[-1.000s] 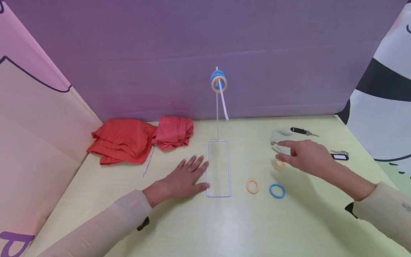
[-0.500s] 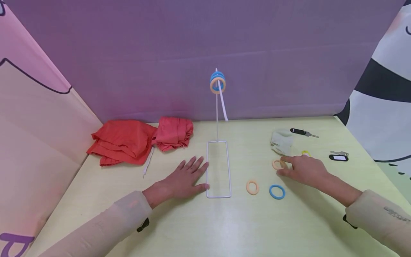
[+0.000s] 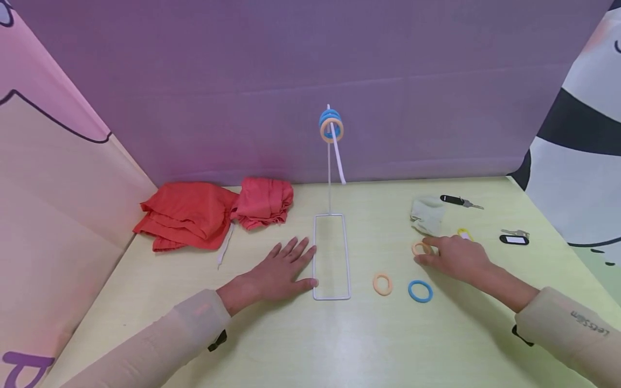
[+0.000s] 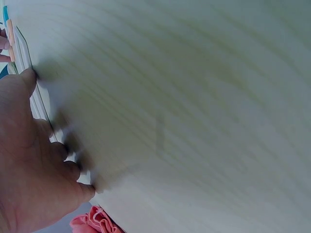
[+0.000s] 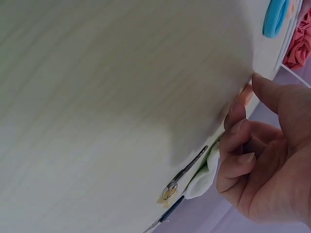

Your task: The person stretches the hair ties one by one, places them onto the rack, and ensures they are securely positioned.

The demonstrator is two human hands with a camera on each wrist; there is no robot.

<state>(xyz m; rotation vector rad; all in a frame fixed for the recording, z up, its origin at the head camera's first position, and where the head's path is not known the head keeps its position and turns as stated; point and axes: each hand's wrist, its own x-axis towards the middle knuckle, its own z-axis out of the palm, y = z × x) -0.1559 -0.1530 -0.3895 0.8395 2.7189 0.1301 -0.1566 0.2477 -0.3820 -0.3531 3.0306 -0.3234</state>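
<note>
Now the right hand pinches the peach ring at three o'clock of the wire stand — left hand flat, fingers spread on the worktop.

Pale yellow-green table with faint wood grain and a soft glare patch near the front. Purple backdrop wall behind it. Pink and cream printed panel on the left, white and black printed panel on the right. Even, diffuse light.
</note>
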